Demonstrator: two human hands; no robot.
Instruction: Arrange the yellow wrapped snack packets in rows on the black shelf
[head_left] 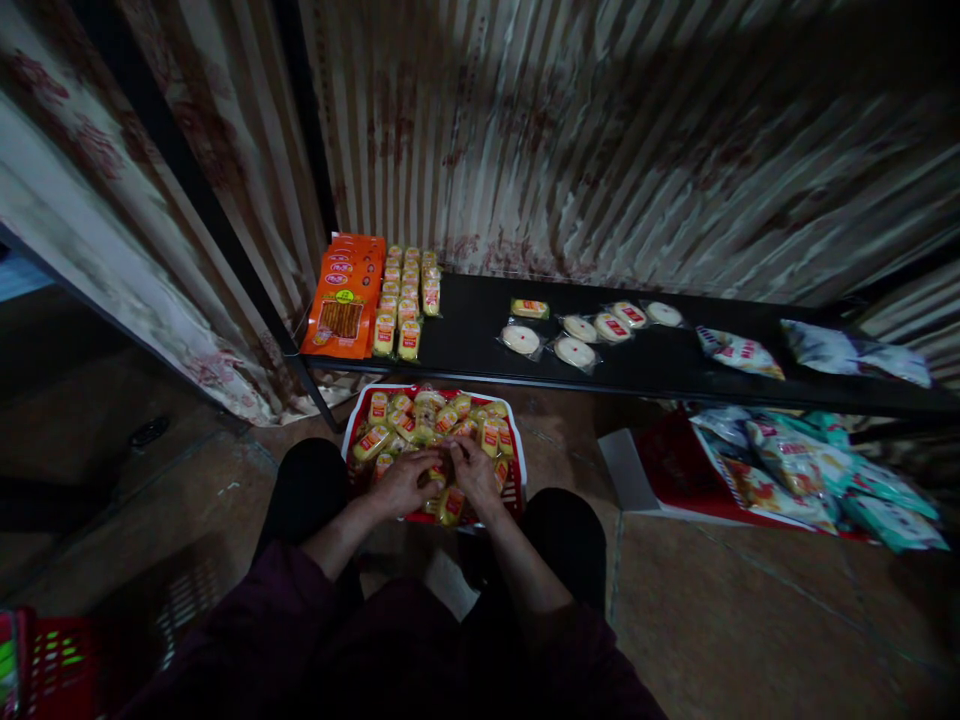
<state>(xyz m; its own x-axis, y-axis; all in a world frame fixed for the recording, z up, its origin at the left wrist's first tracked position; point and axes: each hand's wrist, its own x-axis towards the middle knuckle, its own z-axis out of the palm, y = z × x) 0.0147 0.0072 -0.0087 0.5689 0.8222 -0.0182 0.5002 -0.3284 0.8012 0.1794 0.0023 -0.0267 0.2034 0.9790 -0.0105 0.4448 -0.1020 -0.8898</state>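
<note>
A red basket with a white rim [520, 455] sits between my knees, heaped with small wrapped yellow cakes [373, 441]. Over its front part, my left hand [407, 483] curls its fingers around one wrapped cake [433, 476]. My right hand [472, 470] is right beside it, fingers pinched together close to the same cake. What lies between the right fingertips is hidden. On the black shelf [465, 335] ahead, similar wrapped cakes [409, 338] stand in rows.
Orange snack packets [347, 290] lie at the shelf's left end. Round wrapped biscuits [520, 340] and white packets [739, 352] lie farther right. A red-and-white box [637, 470] of bagged snacks [795, 465] is on the floor. Another red basket [64, 650] stands lower left.
</note>
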